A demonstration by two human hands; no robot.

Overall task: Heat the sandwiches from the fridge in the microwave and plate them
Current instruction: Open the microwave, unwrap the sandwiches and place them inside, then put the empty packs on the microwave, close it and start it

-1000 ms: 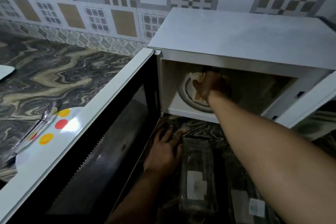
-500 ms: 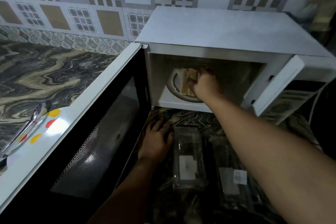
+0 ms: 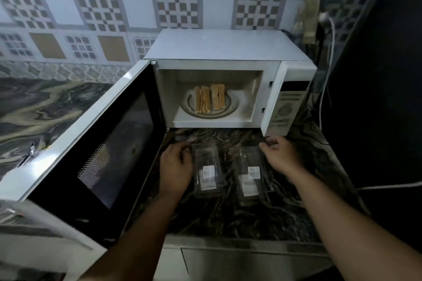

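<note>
The white microwave (image 3: pixel 228 48) stands open, its door (image 3: pixel 109 134) swung out to the left. Two sandwiches (image 3: pixel 210 98) lie side by side on the turntable plate (image 3: pixel 233 109) inside. On the dark counter in front lie two clear plastic sandwich boxes, one on the left (image 3: pixel 206 167) and one on the right (image 3: pixel 252 172), both look empty. My left hand (image 3: pixel 174 166) rests against the left box's side. My right hand (image 3: pixel 279 155) hovers by the right box's far corner, fingers loosely curled, holding nothing.
A plate with coloured dots and metal tongs (image 3: pixel 29 153) show partly behind the open door on the marble counter (image 3: pixel 45 107). White cables (image 3: pixel 328 57) hang to the right of the microwave. A dark tall surface (image 3: pixel 376 98) closes off the right side.
My right hand has let go of the sandwiches and come out of the microwave down to the right box. The view has pulled back; my left hand stays by the left box.
</note>
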